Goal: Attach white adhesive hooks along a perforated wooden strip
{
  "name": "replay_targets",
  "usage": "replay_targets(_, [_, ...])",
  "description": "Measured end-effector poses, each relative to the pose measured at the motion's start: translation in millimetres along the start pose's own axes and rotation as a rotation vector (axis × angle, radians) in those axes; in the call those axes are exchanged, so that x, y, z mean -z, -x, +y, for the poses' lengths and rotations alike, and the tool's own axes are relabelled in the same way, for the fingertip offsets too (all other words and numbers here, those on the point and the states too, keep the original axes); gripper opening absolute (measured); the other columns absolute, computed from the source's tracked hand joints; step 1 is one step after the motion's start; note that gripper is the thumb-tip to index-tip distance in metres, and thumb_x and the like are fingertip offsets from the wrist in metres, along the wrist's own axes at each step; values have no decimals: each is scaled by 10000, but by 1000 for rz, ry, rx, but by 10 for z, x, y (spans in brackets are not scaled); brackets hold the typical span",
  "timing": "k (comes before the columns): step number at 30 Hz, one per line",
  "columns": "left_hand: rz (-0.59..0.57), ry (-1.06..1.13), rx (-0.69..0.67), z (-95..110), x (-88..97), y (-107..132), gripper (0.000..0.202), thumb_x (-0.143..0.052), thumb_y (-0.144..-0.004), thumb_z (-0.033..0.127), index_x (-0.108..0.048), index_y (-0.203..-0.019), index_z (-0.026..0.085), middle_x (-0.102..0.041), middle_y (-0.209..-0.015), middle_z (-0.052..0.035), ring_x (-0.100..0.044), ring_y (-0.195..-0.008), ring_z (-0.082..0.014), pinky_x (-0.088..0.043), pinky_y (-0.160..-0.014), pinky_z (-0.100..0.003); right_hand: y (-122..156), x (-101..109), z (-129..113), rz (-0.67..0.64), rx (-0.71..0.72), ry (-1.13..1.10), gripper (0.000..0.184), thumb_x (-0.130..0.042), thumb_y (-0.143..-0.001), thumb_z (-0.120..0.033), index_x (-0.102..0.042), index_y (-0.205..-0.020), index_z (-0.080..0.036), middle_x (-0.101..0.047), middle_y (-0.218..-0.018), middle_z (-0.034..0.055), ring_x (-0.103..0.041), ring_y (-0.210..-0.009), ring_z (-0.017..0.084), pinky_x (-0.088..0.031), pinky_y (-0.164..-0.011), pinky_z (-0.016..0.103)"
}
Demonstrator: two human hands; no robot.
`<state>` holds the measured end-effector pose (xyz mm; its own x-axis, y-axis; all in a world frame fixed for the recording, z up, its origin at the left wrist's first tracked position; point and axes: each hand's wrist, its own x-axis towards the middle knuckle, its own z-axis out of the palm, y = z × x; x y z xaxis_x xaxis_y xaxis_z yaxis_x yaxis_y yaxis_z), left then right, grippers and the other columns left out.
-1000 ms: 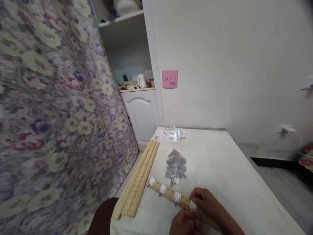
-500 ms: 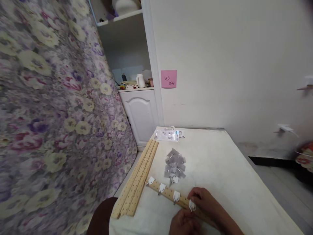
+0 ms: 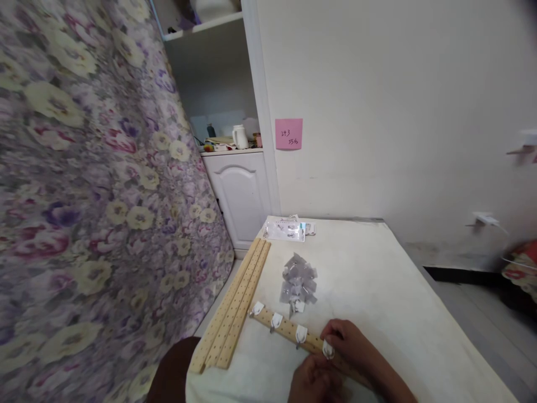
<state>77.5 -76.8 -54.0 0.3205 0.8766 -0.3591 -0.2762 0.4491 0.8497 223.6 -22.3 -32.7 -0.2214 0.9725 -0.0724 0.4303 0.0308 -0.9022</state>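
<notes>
Right hand (image 3: 350, 341), lower right of centre: wrist bent, forearm running to the bottom edge, fingers curled against the fourth white tag (image 3: 328, 350) on a perforated wooden strip (image 3: 288, 327); thumb and forefinger stand slightly apart at their bases, and whether they clamp the tag cannot be told. Left hand (image 3: 312, 380), bottom centre: fingers bunched together just below that tag, grip likewise indeterminate. The strip slants from lower centre towards the lower right, bearing four visible tags, with small metal hooks (image 3: 272, 329) hanging at its near edge. Just above lies one pile of clear packets (image 3: 298, 277), their number obscured by overlap. To the left, three perforated boards (image 3: 235, 305) lie side by side. Flat packaging (image 3: 283, 230) rests at the far edge of the pale cloth-covered table (image 3: 377, 280). Beyond are a white wall (image 3: 377, 112) with one pink note (image 3: 288, 134), a white cabinet (image 3: 241, 193) with one white jug (image 3: 240, 137) at upper left of centre, and a floral curtain (image 3: 104, 196) filling the left.
</notes>
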Motion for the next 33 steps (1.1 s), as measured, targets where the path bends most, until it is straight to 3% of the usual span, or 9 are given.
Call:
replay_targets(10, [-9,-66,-12,-69,74,-48,276,-646,-602,292,-510,-808,169,-644,-623,33,-552,-418,-80,-312,-439,-196,-25,-9,38,-17,-10,6,210,-480,-669,-170,-682,-719,-147,-695,-724,40,-610,-714,166,-438,-651,242])
replay_targets(16, [19,-206,-43,-90,186,-21,267,-579,-691,316,-501,-897,164,-621,-673,36,-537,-413,-66,-302,-415,-179,-53,-3,52,-19,13,6,210,-474,-666,-152,-678,-718,-143,-696,-724,49,-609,-712,167,-436,-656,244])
replay_targets(20, [68,-514,-254,-84,281,10,240,-491,-781,288,-548,-987,180,-595,-686,32,-519,-434,-75,-366,-425,-194,-45,4,70,-25,17,0,200,-477,-665,-148,-671,-710,-146,-691,-720,44,-602,-705,162,-430,-650,240])
replay_targets(23, [86,-819,-571,-47,325,18,295,-466,-809,238,-595,-1072,201,-673,-851,-54,-630,-720,-159,-512,-671,-270,-31,8,95,-21,18,11,182,-491,-676,-170,-669,-702,-145,-681,-708,42,-590,-691,162,-422,-633,240])
replay_targets(25, [39,-956,-708,-34,348,4,380,-430,-826,195,-559,-1184,204,-660,-1088,-119,-620,-986,-215,-501,-870,-339,-25,12,109,-18,13,13,178,-495,-680,-175,-669,-704,-146,-678,-706,40,-588,-687,161,-419,-627,239])
replay_targets(28, [-22,-1061,-760,-64,383,-42,470,-385,-837,142,-475,-1296,194,-591,-1243,-159,-564,-1142,-240,-470,-961,-382,-26,16,120,-19,13,6,185,-488,-672,-156,-669,-713,-150,-680,-711,35,-592,-689,157,-419,-625,233])
replay_targets(33, [11,-1056,-799,-109,390,-72,473,-426,-825,137,-499,-1282,233,-626,-1161,-121,-607,-1039,-215,-518,-875,-327,-38,15,131,-30,27,-12,208,-478,-668,-143,-675,-733,-152,-689,-733,36,-605,-711,159,-428,-644,234])
